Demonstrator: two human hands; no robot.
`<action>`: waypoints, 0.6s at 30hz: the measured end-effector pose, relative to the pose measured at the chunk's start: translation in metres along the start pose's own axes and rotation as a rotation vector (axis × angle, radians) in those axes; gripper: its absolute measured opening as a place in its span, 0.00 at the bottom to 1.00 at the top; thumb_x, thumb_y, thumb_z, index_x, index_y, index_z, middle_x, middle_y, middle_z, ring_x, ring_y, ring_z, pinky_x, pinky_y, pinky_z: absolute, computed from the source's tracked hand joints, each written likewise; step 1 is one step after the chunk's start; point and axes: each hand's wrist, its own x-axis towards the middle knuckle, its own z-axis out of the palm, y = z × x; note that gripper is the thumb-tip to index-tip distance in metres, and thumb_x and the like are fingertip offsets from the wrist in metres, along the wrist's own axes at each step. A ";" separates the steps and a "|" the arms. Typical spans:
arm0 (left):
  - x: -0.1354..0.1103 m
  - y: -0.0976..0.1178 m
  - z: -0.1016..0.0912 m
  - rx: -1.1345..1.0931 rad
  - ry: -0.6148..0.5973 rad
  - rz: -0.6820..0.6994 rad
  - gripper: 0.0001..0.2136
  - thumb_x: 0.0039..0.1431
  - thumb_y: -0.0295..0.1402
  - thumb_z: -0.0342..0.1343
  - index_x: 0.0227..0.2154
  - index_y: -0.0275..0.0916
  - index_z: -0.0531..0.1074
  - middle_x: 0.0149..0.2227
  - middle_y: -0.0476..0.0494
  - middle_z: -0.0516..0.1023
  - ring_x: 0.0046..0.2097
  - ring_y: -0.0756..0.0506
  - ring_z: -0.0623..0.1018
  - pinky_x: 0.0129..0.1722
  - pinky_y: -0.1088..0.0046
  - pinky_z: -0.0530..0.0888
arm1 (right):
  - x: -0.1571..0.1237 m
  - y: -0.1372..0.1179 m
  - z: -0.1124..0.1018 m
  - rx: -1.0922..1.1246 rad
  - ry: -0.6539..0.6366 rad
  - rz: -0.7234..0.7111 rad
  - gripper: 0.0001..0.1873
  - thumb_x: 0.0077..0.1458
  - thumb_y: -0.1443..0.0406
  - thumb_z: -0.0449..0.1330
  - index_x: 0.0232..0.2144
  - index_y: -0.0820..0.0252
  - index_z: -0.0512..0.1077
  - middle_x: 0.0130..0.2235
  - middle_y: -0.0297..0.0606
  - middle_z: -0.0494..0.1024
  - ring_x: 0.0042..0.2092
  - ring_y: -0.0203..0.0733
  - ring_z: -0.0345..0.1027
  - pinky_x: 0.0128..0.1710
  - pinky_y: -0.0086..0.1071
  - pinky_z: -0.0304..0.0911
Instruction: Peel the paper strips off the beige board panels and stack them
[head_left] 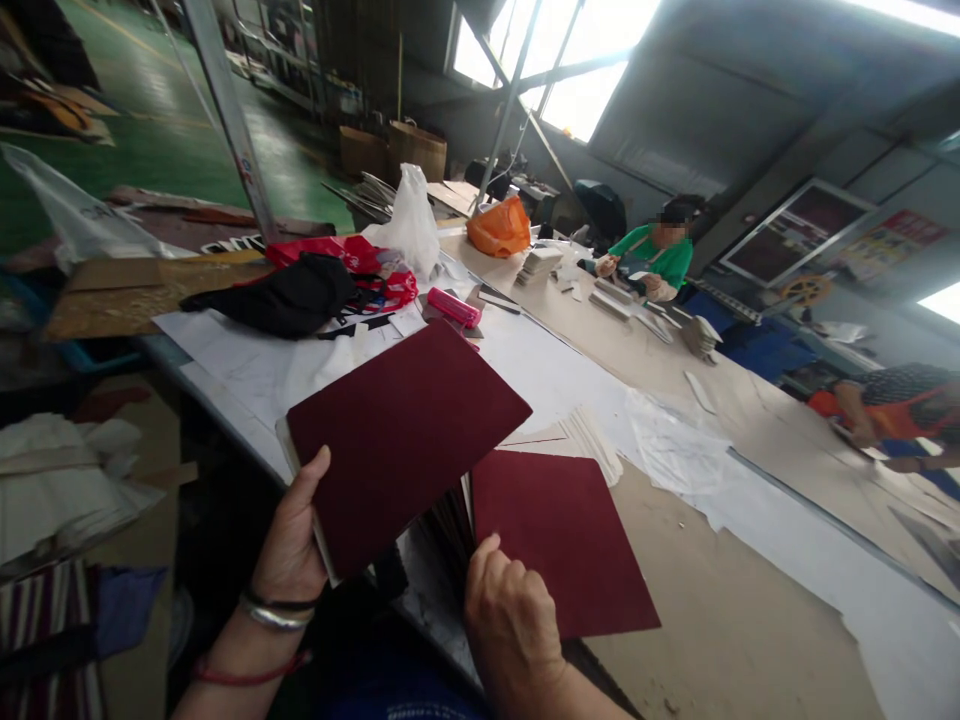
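My left hand [292, 540] is closed on the near left edge of a dark red rectangular board [405, 440], thumb on top. This board is tilted above the table and shows a pale edge. My right hand [514, 620], fingers curled, grips the left edge of a second dark red board [562, 550], to the right of the first and lower. Between the two boards, several thin upright layers are partly hidden in shadow. Just behind the second board lies a fanned pile of pale strips [589, 440].
Beyond my left hand lie a black bag [277, 295], a white plastic bag [412, 225] and a pink cylindrical object [454, 307]. An orange bag [499, 228] stands further back on the long table [720, 590]. Two co-workers sit or lean at its far side, one in a green top [667, 262].
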 end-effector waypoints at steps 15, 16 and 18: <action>-0.011 -0.008 0.003 -0.085 -0.185 0.065 0.16 0.63 0.33 0.41 0.46 0.35 0.71 0.44 0.36 0.73 0.48 0.39 0.71 0.55 0.59 0.60 | 0.001 0.075 -0.034 0.064 0.085 -0.044 0.17 0.45 0.80 0.50 0.38 0.72 0.70 0.21 0.41 0.68 0.21 0.41 0.62 0.18 0.33 0.52; -0.013 -0.007 0.004 -0.082 -0.155 0.095 0.15 0.63 0.31 0.42 0.46 0.35 0.70 0.44 0.36 0.73 0.47 0.39 0.71 0.55 0.59 0.60 | 0.001 0.097 -0.043 0.091 0.100 -0.030 0.18 0.44 0.80 0.49 0.38 0.69 0.71 0.21 0.42 0.69 0.20 0.41 0.61 0.17 0.33 0.51; -0.018 -0.004 0.007 -0.080 -0.073 0.155 0.15 0.62 0.29 0.44 0.50 0.36 0.67 0.43 0.37 0.73 0.46 0.39 0.72 0.54 0.58 0.62 | -0.002 0.148 -0.058 0.226 0.112 0.079 0.16 0.44 0.76 0.52 0.36 0.61 0.71 0.22 0.42 0.71 0.21 0.41 0.62 0.17 0.32 0.49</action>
